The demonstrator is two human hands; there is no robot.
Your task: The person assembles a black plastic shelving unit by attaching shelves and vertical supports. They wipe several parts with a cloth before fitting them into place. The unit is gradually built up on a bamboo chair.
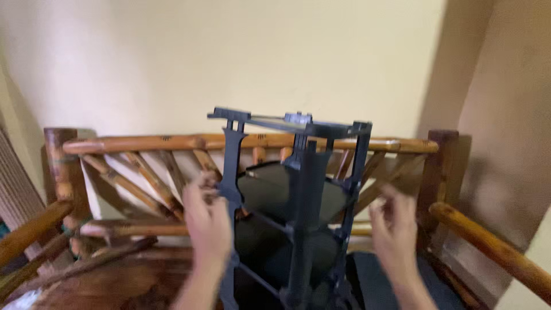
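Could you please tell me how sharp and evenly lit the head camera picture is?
Head view: soft throughout; both the left hand and right hand are smeared by motion blur, the dark plastic rack is slightly clearer; warm, dim light, with shadow on the wall at right; no glare.

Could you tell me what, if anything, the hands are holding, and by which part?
The left hand grips the dark plastic shelf rack by its front left upright post. The right hand is beside the rack's right side, apparently touching nothing; blur prevents certainty.
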